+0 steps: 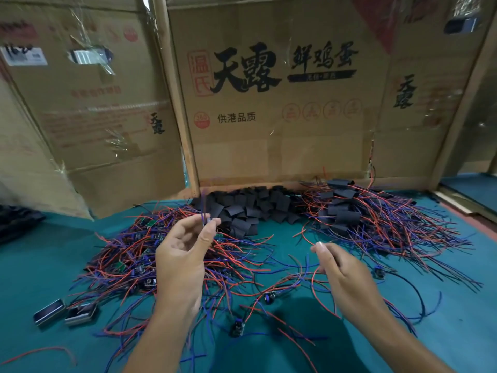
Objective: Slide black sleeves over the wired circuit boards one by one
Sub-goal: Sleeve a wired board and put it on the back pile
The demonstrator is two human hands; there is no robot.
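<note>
- Left hand (183,254): raised above the table, palm turned toward the camera. Thumb and fingertips pinch a thin bundle of wires (204,211) that stands nearly upright from the grip. What hangs at the lower end of the bundle is blurred and cannot be identified.
- Right hand (347,275): held to the right of the left hand, well apart from it. Fingers are curled, with a fingertip pointing left. A red wire passes beside the fingers; whether the hand grips it cannot be told.
- Loose black sleeves (250,208): a heap of short flat pieces lies at the far middle of the table, against the foot of the cardboard.
- Unsleeved wired circuit boards (139,254): a tangled pile with red and blue leads lies on the left, beneath and beyond the left hand. Small green boards show among the leads.
- Sleeved boards (347,208): a second pile sits at the far right, black sleeves stacked in its middle, leads fanning out to the right.
- A few single boards with leads lie scattered on the near part of the table, between the two forearms.
- Table (457,319): covered in a teal mat.
- Two small metal-framed parts (64,313): lying side by side at the near left.
- Cardboard panels (282,117): flattened printed cartons stand upright along the back edge.
</note>
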